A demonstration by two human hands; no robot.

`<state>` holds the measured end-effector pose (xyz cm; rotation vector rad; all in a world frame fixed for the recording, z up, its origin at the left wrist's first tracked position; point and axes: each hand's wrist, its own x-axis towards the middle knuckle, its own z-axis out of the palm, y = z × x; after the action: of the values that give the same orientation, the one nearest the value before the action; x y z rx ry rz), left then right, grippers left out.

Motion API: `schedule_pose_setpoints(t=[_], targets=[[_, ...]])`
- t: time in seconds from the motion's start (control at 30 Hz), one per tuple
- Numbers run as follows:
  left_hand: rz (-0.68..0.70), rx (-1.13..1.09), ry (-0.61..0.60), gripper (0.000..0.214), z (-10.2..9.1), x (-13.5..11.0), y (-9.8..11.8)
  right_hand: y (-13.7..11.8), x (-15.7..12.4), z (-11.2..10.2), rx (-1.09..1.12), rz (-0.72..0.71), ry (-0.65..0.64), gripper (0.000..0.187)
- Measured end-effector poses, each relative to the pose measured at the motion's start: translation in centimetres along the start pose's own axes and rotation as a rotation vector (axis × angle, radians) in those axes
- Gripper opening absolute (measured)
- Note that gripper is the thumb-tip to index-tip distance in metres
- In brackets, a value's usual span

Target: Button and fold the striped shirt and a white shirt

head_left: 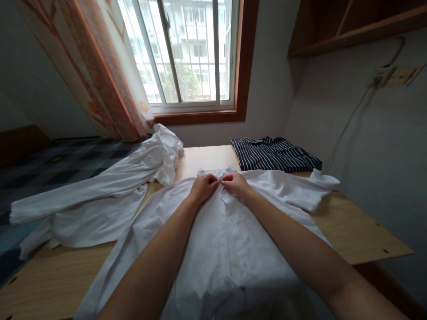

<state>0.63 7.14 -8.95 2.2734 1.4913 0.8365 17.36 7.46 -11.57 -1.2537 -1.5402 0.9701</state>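
A white button-up shirt [207,249] lies spread front side up before me, its collar at the far end and its sleeves out to both sides. Just below the collar, my left hand [204,186] pinches the front edge of the shirt from the left. My right hand [236,183] pinches the same spot from the right, fingertips nearly meeting the left ones. Whether a button sits between the fingers is too small to make out. Down the middle runs the placket, with small buttons showing on it.
A second white garment [100,213] lies crumpled at the left, partly over a dark checked bed cover [76,155]. A folded black-and-white striped garment [275,153] rests at the back right of the wooden table [360,226]. Behind are a window, a curtain [100,66] and a wall shelf.
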Motion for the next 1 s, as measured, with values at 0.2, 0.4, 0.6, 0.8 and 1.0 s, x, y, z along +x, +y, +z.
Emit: schedule_pose_setpoints(t=[0.2,0.4,0.6,0.8,1.0], targets=[[0.027,0.087,-0.003,0.013,0.2,0.0,0.1,0.3,0.3,-0.2,-0.049,-0.026,-0.023,0.012],[0.043,0.180,0.033,0.017,0.5,-0.1,0.2,0.2,0.2,-0.2,-0.073,-0.072,-0.072,0.016],[-0.021,0.002,0.051,0.014,0.3,-0.4,0.2,-0.2,0.0,-0.5,-0.176,-0.169,-0.056,0.013],[-0.064,-0.163,0.046,0.012,0.4,-0.1,-0.3,-0.3,0.0,-0.2,-0.270,-0.169,0.030,0.011],[-0.066,-0.191,0.011,0.013,0.1,0.2,-0.5,-0.8,-0.6,0.2,-0.324,-0.184,0.078,0.013]])
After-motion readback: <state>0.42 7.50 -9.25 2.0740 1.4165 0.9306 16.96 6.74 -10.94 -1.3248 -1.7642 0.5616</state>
